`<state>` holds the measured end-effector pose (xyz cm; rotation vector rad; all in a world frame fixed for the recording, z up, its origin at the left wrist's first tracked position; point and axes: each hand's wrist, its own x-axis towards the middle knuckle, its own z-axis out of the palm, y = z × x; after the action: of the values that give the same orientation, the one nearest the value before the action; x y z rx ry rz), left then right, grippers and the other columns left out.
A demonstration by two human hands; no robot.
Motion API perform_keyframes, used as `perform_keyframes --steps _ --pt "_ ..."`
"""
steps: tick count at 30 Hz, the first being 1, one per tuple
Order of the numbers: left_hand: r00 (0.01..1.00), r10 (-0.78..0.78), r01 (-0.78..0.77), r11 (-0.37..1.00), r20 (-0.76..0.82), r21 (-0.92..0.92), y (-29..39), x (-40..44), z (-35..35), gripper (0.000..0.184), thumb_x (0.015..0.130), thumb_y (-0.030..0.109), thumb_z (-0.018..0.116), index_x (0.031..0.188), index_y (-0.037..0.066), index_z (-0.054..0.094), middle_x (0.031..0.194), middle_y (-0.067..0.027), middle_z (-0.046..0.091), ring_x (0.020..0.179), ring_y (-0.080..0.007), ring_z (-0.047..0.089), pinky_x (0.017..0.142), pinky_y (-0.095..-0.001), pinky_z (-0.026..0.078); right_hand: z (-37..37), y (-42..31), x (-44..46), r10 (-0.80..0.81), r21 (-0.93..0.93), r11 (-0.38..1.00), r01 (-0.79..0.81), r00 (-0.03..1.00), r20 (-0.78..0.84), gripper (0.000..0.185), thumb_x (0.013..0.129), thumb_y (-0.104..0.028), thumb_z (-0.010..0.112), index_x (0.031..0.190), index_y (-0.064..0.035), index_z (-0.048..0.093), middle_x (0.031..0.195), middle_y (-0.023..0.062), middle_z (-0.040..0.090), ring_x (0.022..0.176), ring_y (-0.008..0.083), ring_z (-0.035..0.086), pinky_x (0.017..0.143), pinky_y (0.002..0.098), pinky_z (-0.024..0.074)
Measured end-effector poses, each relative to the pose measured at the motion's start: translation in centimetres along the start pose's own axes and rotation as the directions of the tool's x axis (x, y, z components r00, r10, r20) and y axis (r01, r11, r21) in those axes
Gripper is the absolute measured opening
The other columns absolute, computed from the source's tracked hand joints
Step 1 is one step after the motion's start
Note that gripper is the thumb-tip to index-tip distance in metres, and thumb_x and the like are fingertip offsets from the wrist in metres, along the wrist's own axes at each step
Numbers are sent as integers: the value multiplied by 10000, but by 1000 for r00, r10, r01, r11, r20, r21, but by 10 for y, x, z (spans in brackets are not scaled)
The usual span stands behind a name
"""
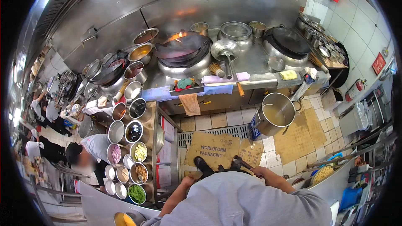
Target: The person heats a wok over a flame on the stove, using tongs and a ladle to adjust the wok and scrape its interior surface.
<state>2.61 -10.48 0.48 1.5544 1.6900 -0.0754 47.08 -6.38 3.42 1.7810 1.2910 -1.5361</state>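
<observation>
My left hand (188, 181) is low in front of my body at the left, its fingers curled in. Whatever it may hold is hidden. My right hand (260, 172) is closed at the right of my waist, around the end of a dark rod-like handle (244, 163) that points up and left. The far end of that handle is hard to make out. Beneath both hands, flattened cardboard (213, 146) covers the floor, and my dark shoe (202, 165) stands on it. A tall steel stockpot (276, 114) with cloudy liquid stands ahead, to the right.
On the range, a large wok (182, 47) has flame at its rim; another wok (286, 42) sits right. A perforated strainer (225, 50) lies between them. Left, a counter (151, 142) carries several bowls, including chopped greens (136, 193). A co-worker (94, 148) bends beside it.
</observation>
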Motion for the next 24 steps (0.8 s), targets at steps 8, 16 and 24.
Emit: perform_keyframes --steps 8,16,24 --pt "987 -133 140 988 89 -68 21 -18 -22 294 687 345 491 803 92 585 797 -101 589 767 -253 561 688 -332 431 1 9 6 -33 -25 999 33 999 21 565 812 -475 263 602 7 470 396 104 432 309 210 416 341 345 348" --pt "987 -161 161 986 11 -43 6 -8 -8 289 683 346 504 828 108 582 802 -93 591 774 -245 561 695 -323 429 1 -8 6 -96 -80 992 93 995 -32 565 812 -442 265 605 11 532 490 156 496 446 254 511 427 366 384" --pt "983 -169 176 977 64 -124 21 -10 -18 269 691 315 517 830 95 584 793 -99 592 755 -230 565 681 -311 432 3 -1 15 -21 -32 999 23 998 57 518 812 -428 299 650 9 523 484 133 492 397 241 483 399 360 375"
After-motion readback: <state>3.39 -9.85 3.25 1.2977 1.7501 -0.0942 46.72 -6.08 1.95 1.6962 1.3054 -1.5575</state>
